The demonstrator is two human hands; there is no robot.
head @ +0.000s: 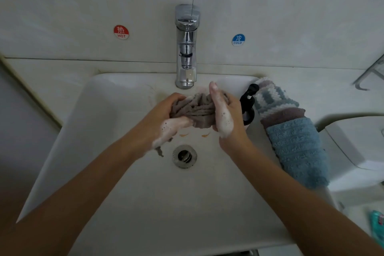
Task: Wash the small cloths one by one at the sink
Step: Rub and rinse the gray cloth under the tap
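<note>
Both forearms reach forward over sink (99, 122), converging above drain (184, 156). Left hand (168, 119) curled, soapy, gripping left part of bunched grey cloth (197, 110). Right hand (225, 110) wraps cloth's right side, thumb pointing up toward tap (186, 48), palm edge foamy. Cloth held between hands, above basin. Just right of right hand: black bottle (248, 102), then striped cloth (270, 97), brown cloth (282, 116), blue cloth (297, 147) on rim.

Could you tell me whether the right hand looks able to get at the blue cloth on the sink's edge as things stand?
Probably yes, once freed: the blue cloth lies uncovered just beside the right hand, but that hand and the left hand both grip the soapy grey cloth.
</note>
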